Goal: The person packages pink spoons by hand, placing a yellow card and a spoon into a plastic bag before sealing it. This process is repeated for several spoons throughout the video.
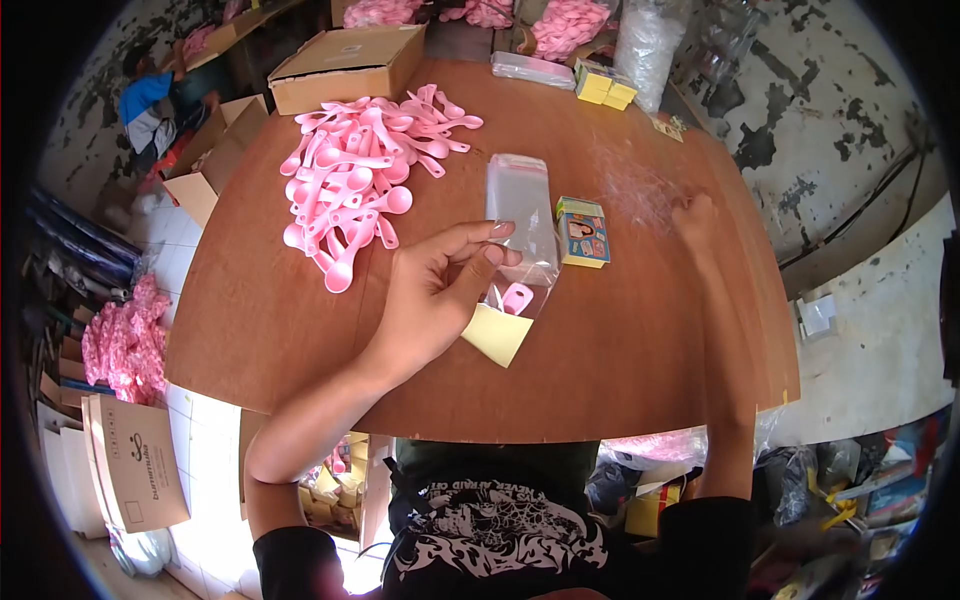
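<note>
Between the thumb and fingers of my left hand (440, 285) hangs a clear plastic bag with a yellow card (497, 335) and a pink spoon (517, 298) in it. Behind it a stack of clear bags (518, 185) lies on the brown table (600, 370). Just right of that stack is a small pile of printed cards (583, 232). My right hand (695, 215) is at the right beside a crumpled clear film (635, 190); its fingers look curled, and what they hold, if anything, is too small to name. A heap of pink spoons (350, 165) lies at the left.
A closed cardboard box (348, 68) sits at the table's back left. Yellow card blocks (605, 85), flat clear packs (532, 68) and a plastic roll (648, 50) stand at the back. A person (150, 105) is at the far left near an open carton (215, 155).
</note>
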Motion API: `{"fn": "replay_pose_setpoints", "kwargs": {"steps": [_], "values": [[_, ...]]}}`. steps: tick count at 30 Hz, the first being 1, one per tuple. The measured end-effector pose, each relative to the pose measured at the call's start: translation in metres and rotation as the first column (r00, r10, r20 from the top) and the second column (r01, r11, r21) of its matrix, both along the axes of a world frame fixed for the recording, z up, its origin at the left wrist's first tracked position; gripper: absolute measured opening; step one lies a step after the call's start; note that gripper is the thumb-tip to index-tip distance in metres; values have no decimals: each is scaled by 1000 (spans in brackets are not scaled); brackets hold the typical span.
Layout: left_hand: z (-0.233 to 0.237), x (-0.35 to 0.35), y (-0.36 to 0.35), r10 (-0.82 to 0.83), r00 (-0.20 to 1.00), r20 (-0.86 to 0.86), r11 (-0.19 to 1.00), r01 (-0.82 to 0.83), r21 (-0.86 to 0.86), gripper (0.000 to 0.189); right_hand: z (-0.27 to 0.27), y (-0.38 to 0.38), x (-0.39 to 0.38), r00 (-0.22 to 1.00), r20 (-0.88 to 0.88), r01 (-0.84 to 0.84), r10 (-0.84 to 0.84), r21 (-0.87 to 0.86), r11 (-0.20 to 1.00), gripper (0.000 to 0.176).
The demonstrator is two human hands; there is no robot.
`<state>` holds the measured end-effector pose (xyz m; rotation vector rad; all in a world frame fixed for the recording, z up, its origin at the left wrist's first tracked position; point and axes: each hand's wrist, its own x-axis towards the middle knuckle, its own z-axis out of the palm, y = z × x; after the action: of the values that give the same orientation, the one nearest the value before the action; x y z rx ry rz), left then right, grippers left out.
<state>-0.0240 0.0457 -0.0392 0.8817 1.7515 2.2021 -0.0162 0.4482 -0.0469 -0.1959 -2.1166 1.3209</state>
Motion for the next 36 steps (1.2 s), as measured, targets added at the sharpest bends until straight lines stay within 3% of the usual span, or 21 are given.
{"fn": "replay_pose_setpoints", "kwargs": {"steps": [1,2,4,5,6,8,12,14,18,21,27,29,32,36], "values": [[-1,-2,-1,9,1000,3,1000,-9,-24,26,-7,-8,-5,968,-57,250,-244,249,936,23],[-3,-3,-1,18,1000,10,999,-17,-52,26,-12,-19,-8,877,-172,474,-448,457,752,25],[-6,-3,2,34,999,34,998,-32,-52,26,14,-82,14,978,-173,183,-117,438,880,26],[-6,-4,3,50,998,45,998,-48,-43,26,24,-110,26,993,-16,-106,117,325,940,28],[-6,-5,4,49,998,42,998,-47,-45,26,29,-135,38,925,105,-378,364,169,910,31],[-8,-2,6,72,997,34,997,-70,-40,26,27,-175,53,850,121,-527,513,217,822,32],[-10,0,7,44,998,38,998,-42,-55,26,17,-207,54,869,67,-495,491,145,857,27],[-5,4,7,-57,994,91,992,46,114,27,18,-210,54,824,-29,-553,566,-263,791,21],[-17,-8,3,-223,975,21,972,221,76,29,29,-204,60,832,108,-503,544,-265,822,21],[-21,-13,2,-286,946,154,956,292,-18,33,23,-198,62,827,182,-473,532,-287,833,23],[-23,-20,3,-307,910,280,926,354,-132,38,7,-191,62,860,168,-398,482,-371,839,26],[-21,-14,5,-355,926,128,902,375,-213,41,4,-192,62,874,139,-385,465,-385,839,26],[-25,-8,12,-408,905,118,879,425,-218,46,3,-195,62,891,76,-384,448,-401,832,25],[-42,-11,17,-389,915,108,860,403,-313,38,-2,-188,62,872,48,-416,487,-451,790,23]]}}
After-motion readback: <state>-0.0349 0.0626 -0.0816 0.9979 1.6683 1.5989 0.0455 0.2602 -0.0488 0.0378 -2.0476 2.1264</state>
